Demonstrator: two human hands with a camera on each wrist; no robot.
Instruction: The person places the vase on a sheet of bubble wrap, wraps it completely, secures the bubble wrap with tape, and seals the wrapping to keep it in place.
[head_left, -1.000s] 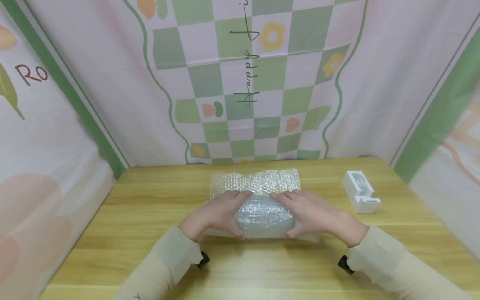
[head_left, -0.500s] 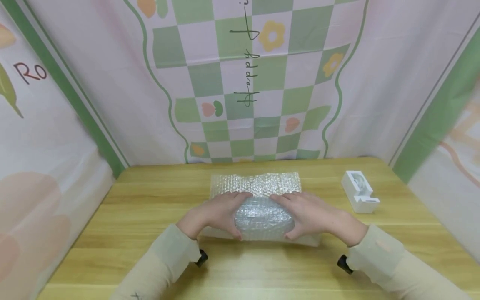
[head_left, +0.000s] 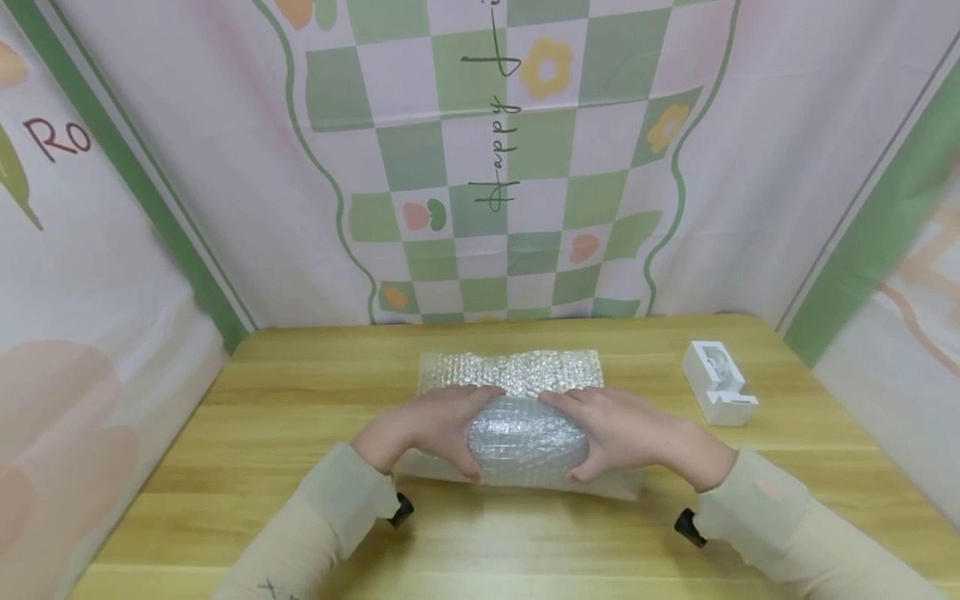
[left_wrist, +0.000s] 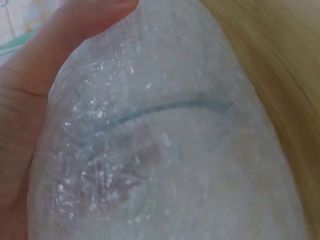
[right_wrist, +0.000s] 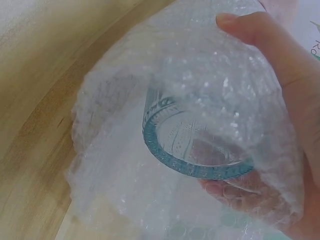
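Note:
A bluish, patterned glass (right_wrist: pixel 200 172) lies on its side inside a roll of clear bubble wrap (head_left: pixel 528 442). Its thick round end shows through the roll's open end in the right wrist view. My left hand (head_left: pixel 442 425) grips the left end of the roll, fingers over the far side and thumb on the near side. At the other end, my right hand (head_left: pixel 618 429) holds it the same way. In the left wrist view the wrap covers the glass, and only a curved bluish line shows through. A flat stretch of the wrap extends beyond the hands toward the back.
A white tape dispenser (head_left: pixel 718 383) with a roll of clear tape stands at the back right of the wooden table (head_left: pixel 262 458). Printed curtains (head_left: pixel 540 150) hang behind the table and along both sides.
The wrapped glass and both hands have shifted slightly toward me. The wrap's near edge now reaches further forward, and its far edge has come a little closer. Both grips stay the same.

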